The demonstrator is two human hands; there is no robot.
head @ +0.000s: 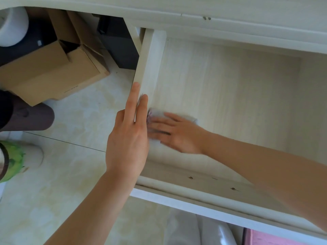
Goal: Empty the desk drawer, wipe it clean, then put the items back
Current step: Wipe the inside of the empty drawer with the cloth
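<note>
Drawer: pulled out from under the desk top; pale wood-grain bottom seen bare. Long axis runs from the lower front panel up toward the desk; open end points at the viewer.
Drawer L wall: slanted from lower centre to upper centre, grain along its length.
Cloth: small pale rag, flat on the drawer floor in the near-left corner, just beside the L wall; mostly covered by the hand, blurred, so its shape can't be made out.
Right hand: laid flat on the cloth, fingers straight and spread, pointing left toward the L wall; pressed down, nothing clasped. Forearm reaches in from the right, across the front panel.
Left hand: fingers straight and together, pointing up along the L wall; fingertips laid against the wall's top edge, poss. touching a bit of cloth there. Nothing gripped.
Floor: pale tile, left of the drawer.
Cardboard box: on the floor under the desk, well apart from the drawer.
Green-and-white container: at the far-left edge.
</note>
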